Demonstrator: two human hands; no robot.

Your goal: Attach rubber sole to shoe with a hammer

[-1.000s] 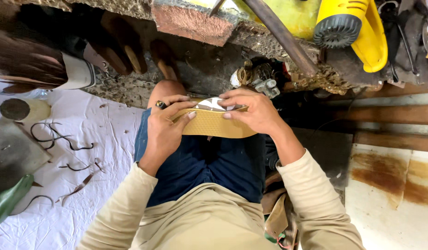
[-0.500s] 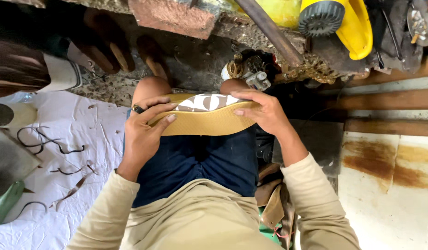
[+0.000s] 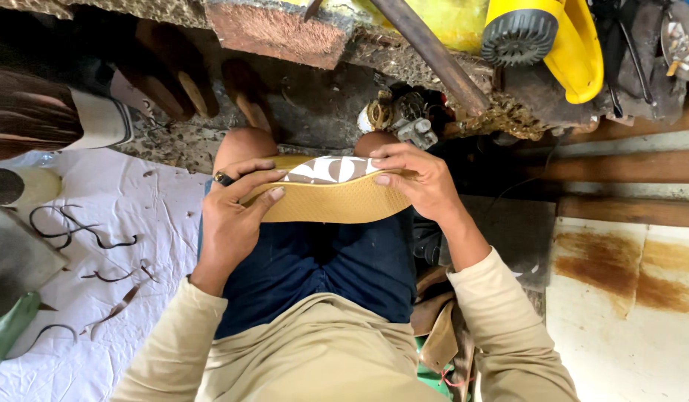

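Left grip: the left hand (image 3: 229, 216) is clamped on the left end of a tan shoe sole (image 3: 333, 199), thumb lying along its near face, fingers curled over the top edge; a dark ring sits on one finger.
Right grip: the right hand (image 3: 419, 181) is clamped on the sole's right end, fingers (image 3: 389, 158) pressing down over the upper edge.
Sole: held between both grips just above the knees, long side across, ribbed tan face toward the camera; a brown-and-white patterned piece (image 3: 331, 168) shows along its far side.
Below the grips: dark blue shorts (image 3: 322, 268) and beige sleeves.
Left of the left grip: a white cloth (image 3: 136, 223) on the floor, strewn with thin curled dark leather trimmings (image 3: 76, 231).
Beyond the grips: a rough stone ledge with a reddish block (image 3: 281, 30), and a slanting metal bar (image 3: 426, 48).
Far right, past the right grip: a yellow power tool (image 3: 549, 37) up on the ledge.
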